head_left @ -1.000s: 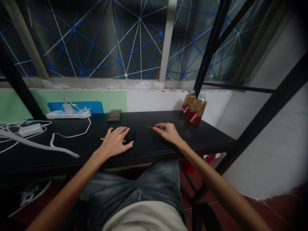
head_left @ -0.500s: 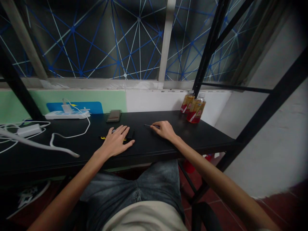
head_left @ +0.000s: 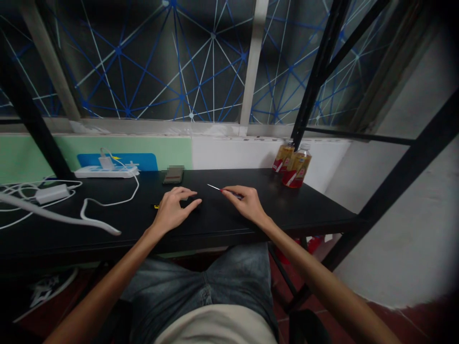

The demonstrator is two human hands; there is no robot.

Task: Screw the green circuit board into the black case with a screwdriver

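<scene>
My left hand [head_left: 173,209] rests on a flat black object with a yellow mark [head_left: 157,206] on the black desk [head_left: 229,222]; its fingers curl round the object's far edge. My right hand [head_left: 244,200] is pinched on a thin tool with a red grip and a bright metal tip [head_left: 214,188]. The tip points left and away from me, lifted a little off the desk. The two hands are about a hand's width apart.
A small dark device [head_left: 173,175] lies behind my left hand. A white power strip [head_left: 106,171] with white cables [head_left: 89,210] and an adapter [head_left: 52,193] is at the left. Two drink bottles [head_left: 295,166] stand at the back right beside a black frame post [head_left: 315,71].
My right hand has lifted the thin tool's tip off the desk and drawn slightly nearer. My left hand's fingers have curled in on the black object. The camera tilted a little.
</scene>
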